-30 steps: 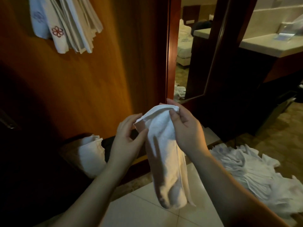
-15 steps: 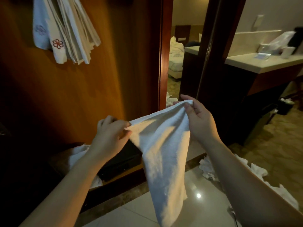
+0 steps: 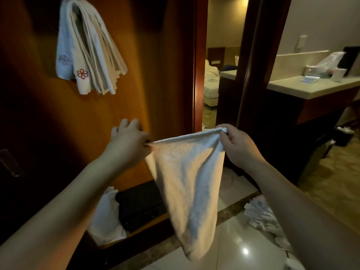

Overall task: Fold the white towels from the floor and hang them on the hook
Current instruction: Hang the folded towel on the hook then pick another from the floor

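While pinched taut, towel [image 3: 187, 172] between left grip [image 3: 128, 141] and right grip [image 3: 236, 145]

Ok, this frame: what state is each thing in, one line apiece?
Towel: stretched between both hands, hanging loose below.
Left hand: pinching the towel's top left corner.
Right hand: pinching the top right corner.
Hung towels: folded, draped on the wall.
Floor towels: crumpled, unfolded.
Doorway: open, bedroom visible.
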A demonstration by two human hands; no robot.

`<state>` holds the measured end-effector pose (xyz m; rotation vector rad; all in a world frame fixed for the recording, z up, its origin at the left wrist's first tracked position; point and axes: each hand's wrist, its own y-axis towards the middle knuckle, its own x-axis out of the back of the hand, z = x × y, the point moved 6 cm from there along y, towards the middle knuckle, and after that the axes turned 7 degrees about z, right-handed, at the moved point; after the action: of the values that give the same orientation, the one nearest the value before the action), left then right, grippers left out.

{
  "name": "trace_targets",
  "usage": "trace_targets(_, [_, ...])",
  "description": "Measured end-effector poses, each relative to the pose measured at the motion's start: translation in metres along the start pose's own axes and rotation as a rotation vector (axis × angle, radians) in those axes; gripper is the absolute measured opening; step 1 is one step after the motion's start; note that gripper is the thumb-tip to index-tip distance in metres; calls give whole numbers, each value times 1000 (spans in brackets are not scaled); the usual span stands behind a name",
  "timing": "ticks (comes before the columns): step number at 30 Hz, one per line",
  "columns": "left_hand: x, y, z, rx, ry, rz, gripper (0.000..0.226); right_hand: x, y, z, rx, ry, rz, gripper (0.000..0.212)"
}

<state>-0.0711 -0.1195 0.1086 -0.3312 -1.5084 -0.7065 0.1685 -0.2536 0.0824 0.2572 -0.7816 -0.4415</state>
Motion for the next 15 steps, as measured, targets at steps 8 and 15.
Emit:
trace_targets(8, [-14, 11, 27, -31, -921, 359, 10, -6, 21, -2, -18, 174, -178, 24])
trace_targets(15, [4, -4, 23, -19, -1531, -279, 9, 5, 24, 23, 37, 320, -439, 20])
